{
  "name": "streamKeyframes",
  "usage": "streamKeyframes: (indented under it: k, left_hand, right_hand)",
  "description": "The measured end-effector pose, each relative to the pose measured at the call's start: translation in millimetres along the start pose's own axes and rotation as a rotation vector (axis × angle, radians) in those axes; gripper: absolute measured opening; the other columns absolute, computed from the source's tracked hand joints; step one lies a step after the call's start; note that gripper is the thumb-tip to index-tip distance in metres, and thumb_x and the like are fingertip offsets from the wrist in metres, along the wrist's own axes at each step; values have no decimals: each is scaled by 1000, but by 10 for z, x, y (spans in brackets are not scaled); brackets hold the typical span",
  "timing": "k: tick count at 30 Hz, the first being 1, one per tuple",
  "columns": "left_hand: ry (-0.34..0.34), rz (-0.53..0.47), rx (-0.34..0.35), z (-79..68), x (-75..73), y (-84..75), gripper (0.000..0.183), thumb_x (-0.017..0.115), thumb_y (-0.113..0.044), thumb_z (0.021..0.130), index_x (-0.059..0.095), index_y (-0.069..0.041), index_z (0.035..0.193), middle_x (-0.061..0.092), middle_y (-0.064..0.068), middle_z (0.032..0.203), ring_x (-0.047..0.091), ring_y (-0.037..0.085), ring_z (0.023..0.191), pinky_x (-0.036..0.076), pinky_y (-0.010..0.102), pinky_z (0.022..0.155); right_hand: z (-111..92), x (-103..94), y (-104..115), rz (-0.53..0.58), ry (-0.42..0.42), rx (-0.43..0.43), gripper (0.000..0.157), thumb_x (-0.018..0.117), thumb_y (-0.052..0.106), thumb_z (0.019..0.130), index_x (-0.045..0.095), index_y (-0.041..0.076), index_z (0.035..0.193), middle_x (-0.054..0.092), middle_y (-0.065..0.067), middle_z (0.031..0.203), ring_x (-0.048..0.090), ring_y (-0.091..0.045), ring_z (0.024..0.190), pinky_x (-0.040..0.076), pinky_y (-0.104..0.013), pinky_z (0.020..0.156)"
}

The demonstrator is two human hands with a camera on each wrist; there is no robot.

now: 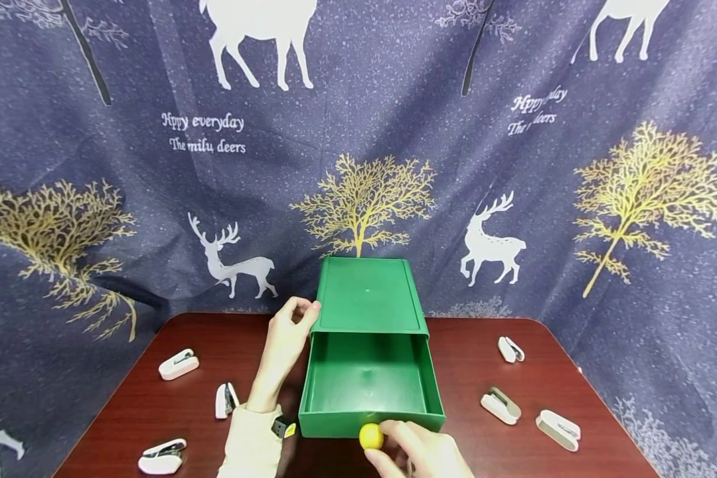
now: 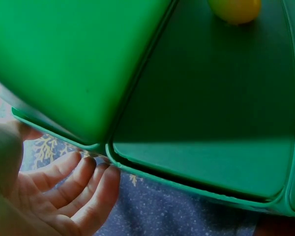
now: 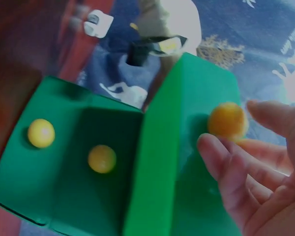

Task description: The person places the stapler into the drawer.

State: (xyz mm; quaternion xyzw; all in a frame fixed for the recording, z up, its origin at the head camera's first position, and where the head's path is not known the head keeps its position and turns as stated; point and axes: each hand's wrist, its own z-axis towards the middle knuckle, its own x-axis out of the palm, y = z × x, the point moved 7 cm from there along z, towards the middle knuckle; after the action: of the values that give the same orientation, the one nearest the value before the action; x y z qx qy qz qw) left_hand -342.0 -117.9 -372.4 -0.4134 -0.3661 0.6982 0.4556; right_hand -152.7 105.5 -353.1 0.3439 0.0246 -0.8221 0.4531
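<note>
Green plastic all round on this drawer cabinet (image 1: pixel 367 292), with the top drawer (image 1: pixel 328 425) pulled out toward the person. Gripping its yellow knob (image 1: pixel 371 437) with the right hand (image 1: pixel 421 451), thumb and index finger on either side in a pinch. Makes sense, probably: round, mid-front, easy to grab. Can't tell how firm a pinch, too blurry in the wrist view.

Resting the left hand (image 1: pixel 288 328) against the cabinet's left side, with fingers loosely bent and not wrapped round anything. Most likely there to brace it against sliding on the reddish-brown table (image 1: pixel 463 362).

Now for the count. Three drawers, going by the right wrist view: one out, plus the middle drawer (image 3: pixel 101 204) and bottom drawer (image 3: pixel 37 174), both in. Three knobs to match, with the middle knob (image 3: pixel 102 159) and bottom knob (image 3: pixel 41 132) in plain sight under the pulled-out one.

Six staplers too: three left staplers (image 1: pixel 178 366) and three right staplers (image 1: pixel 558 430). Mostly white, apart from one greyish. Scattered on both sides, not touching the cabinet, maybe just for elbow room. Plus one deer-print curtain (image 1: pixel 388 99) behind.
</note>
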Motion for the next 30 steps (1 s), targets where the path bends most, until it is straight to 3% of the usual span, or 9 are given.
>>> streamKeyframes:
  k: [5,10,13,17,19,25,30]
  left_hand:
    - [4,-3,2,1,0,-10,31,64,-46,93,65,-15,95,60,3,79,58,19,68,49,30,62]
    - [0,-3,5,1,-7,-15,30,64,-45,93,65,-15,94,60,3,78,57,19,65,47,29,60]
    - [-1,0,5,-2,-8,-14,29,64,-44,94,65,-15,94,60,3,77,57,19,65,47,29,60]
    - [-2,0,3,-7,-7,-12,29,64,-43,94,65,-15,94,60,3,77,57,19,65,47,29,60]
    - [-2,-2,1,-8,-6,-13,29,64,-43,94,65,-14,94,60,3,78,57,19,65,47,29,61]
    - [1,-8,4,-8,-1,-15,30,64,-44,94,65,-14,94,60,3,79,57,20,65,48,30,61]
    - [1,-5,6,-3,0,-3,31,63,-45,94,65,-14,94,59,3,78,56,20,64,47,29,60]
  right_hand:
    - [32,-264,-56,26,-36,-14,15,76,23,87,67,16,97,57,19,74,47,12,59,38,-5,53]
    - [49,-602,-202,-39,-128,-5,11,73,27,89,69,17,95,58,20,74,45,9,59,36,-6,54]
    - [58,-803,-283,-61,-158,12,9,74,19,87,70,16,95,59,19,73,44,9,59,36,-7,54]
    - [43,-1049,-418,-129,-143,127,33,79,2,71,70,20,96,57,21,72,44,10,60,35,-8,53]
    - [28,-1145,-503,-182,-129,189,36,80,2,70,70,24,97,57,22,73,44,10,60,35,-9,53]
    - [-64,-1322,-888,-267,-74,408,29,81,14,79,71,28,102,66,17,86,52,3,65,39,-13,59]
    - [-263,-1343,-1417,-241,63,591,24,71,29,91,66,25,114,68,8,91,58,-2,58,46,-20,54]
